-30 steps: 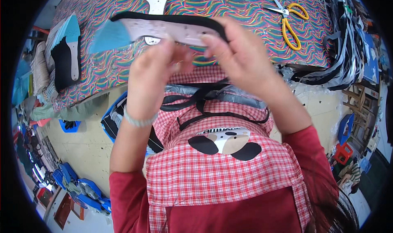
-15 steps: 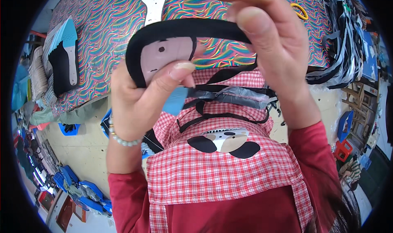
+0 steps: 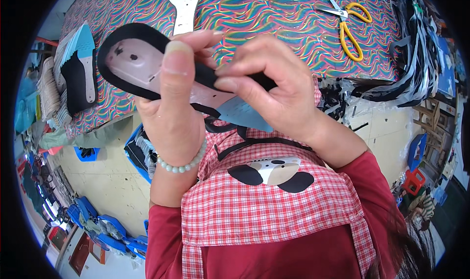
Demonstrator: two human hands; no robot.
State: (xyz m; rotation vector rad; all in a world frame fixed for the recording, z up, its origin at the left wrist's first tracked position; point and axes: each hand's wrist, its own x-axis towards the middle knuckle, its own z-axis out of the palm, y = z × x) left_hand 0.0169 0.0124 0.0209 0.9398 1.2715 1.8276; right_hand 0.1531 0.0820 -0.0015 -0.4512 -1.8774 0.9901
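A shoe insole (image 3: 131, 66) with a pinkish sole face, a black fabric rim and a light-blue forefoot (image 3: 238, 113) is held up tilted in front of me, its heel end to the left. My left hand (image 3: 172, 95) grips it around the middle, thumb lying across the sole face. Along the insole's edge, my right hand (image 3: 276, 83) pinches the black fabric between thumb and bent fingers. The right palm and fingers hide part of the forefoot.
Yellow-handled scissors (image 3: 343, 15) lie open on the patterned tablecloth (image 3: 274, 14). Another blue-and-white insole piece (image 3: 184, 12) lies at the far side. Stacked insole pieces (image 3: 81, 58) stand at left. Black and clear strips (image 3: 406, 78) hang off the right edge. A blue bin (image 3: 139, 154) stands below.
My right hand has come down and left from the raised black band and now pinches the insole's edge. The insole has shifted left and turned, showing more of the heel. The scissors are uncovered.
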